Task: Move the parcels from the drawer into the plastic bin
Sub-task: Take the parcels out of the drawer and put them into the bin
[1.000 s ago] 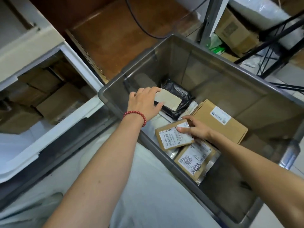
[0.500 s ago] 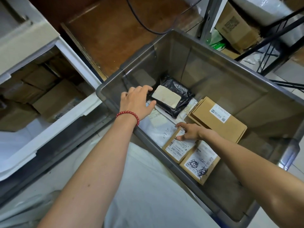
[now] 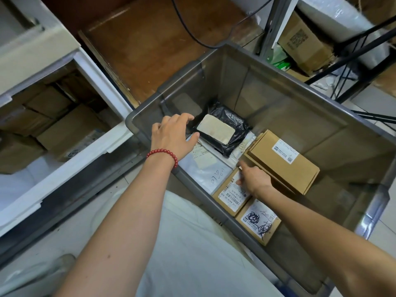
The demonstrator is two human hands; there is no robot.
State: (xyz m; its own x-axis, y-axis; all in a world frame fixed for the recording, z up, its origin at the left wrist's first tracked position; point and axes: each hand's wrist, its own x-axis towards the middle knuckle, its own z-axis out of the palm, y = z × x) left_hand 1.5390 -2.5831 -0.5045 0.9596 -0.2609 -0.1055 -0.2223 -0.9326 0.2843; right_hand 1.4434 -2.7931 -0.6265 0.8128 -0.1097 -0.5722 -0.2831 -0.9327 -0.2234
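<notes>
Left hand (image 3: 171, 136) hovers over a corner of the bin (image 3: 285, 108), fingers loosely curled, holding nothing, just beside a black bag (image 3: 233, 125). Right hand (image 3: 256, 179) touches a small labelled parcel (image 3: 230, 195) on the bin floor; I cannot tell whether it pinches it. A box (image 3: 282, 162) and a white mailer (image 3: 203, 168) lie beside it. More boxes (image 3: 70, 133) sit in the open drawer (image 3: 64, 176)

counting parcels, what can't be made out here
Head view:
1. Parcel count in the drawer: its back sits in shadow under the cabinet front.
2. Label print on the small brown parcel: too small, partly under the right hand.
3. Whether that hand has a grip on it: fingertips hidden behind its knuckles.
4. Far end of the white mailer: under the black bag parcel.
</notes>
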